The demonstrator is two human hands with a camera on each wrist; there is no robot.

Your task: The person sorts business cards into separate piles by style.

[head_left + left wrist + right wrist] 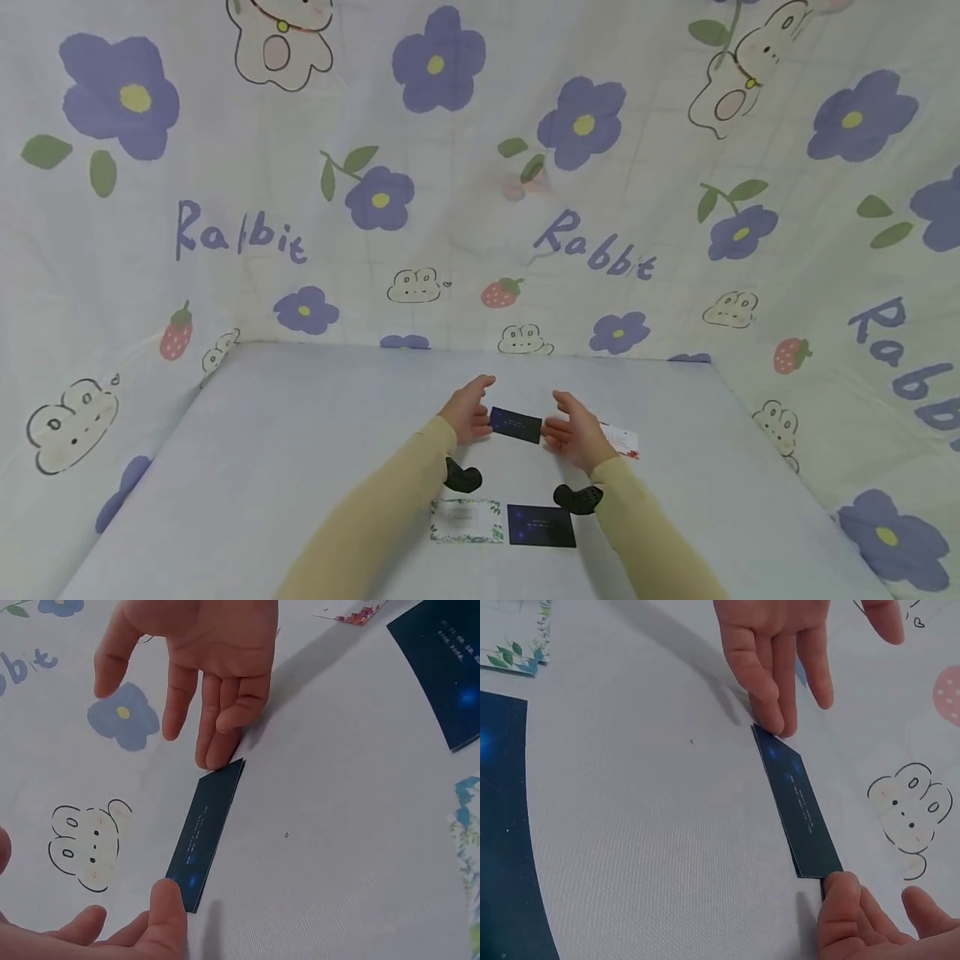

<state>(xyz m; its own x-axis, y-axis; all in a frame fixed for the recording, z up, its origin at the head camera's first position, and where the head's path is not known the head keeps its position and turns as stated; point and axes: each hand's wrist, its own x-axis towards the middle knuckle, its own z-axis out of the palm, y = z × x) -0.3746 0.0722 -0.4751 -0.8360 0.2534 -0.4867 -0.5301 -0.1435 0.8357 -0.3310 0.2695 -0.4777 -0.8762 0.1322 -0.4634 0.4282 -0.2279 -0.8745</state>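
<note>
A dark blue card with small pale print stands between my two hands, its short ends at the fingertips. My left hand touches the left end with fairly straight fingers, thumb raised and apart. At the opposite end, the fingertips of my right hand touch the card, and that thumb is also lifted clear. In the left wrist view the card is seen at a slant. The right wrist view shows a doubled edge along the card; whether several cards are stacked there, I cannot tell.
Closer to me lie a white card with a leafy border and another dark blue card, side by side. A white card with red decoration lies partly behind my right hand. Patterned cloth surrounds the white tabletop.
</note>
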